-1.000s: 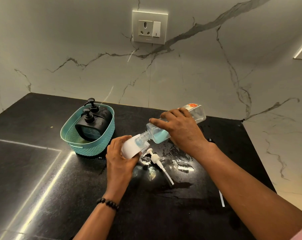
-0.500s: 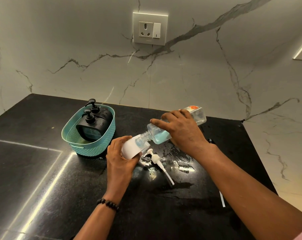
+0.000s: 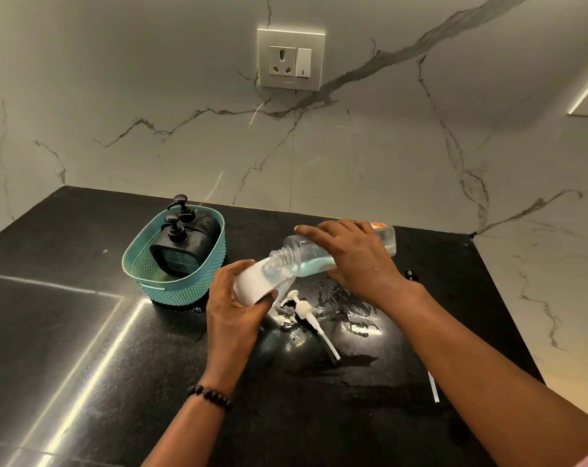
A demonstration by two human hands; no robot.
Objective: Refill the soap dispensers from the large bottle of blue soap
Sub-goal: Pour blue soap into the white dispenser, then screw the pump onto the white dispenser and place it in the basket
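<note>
My right hand (image 3: 356,257) grips the large clear bottle of blue soap (image 3: 306,256), tipped almost flat with its threaded neck pointing left. The neck touches the mouth of a small white dispenser (image 3: 252,284) that my left hand (image 3: 233,311) holds tilted toward it. Blue soap lies in the lower part of the bottle near the neck. The white pump head (image 3: 307,315) with its tube lies on the black counter just right of my left hand. Two black dispensers (image 3: 181,237) stand in a teal basket (image 3: 184,284) to the left.
The black counter (image 3: 83,348) is wet and shiny under the bottle. A small black cap (image 3: 409,274) and a white stick (image 3: 433,387) lie right of my right arm. A marble wall with a socket (image 3: 290,60) rises behind.
The bottle has tilted slightly flatter and its neck sits a little higher at the dispenser's mouth. Both hands stay in nearly the same place.
</note>
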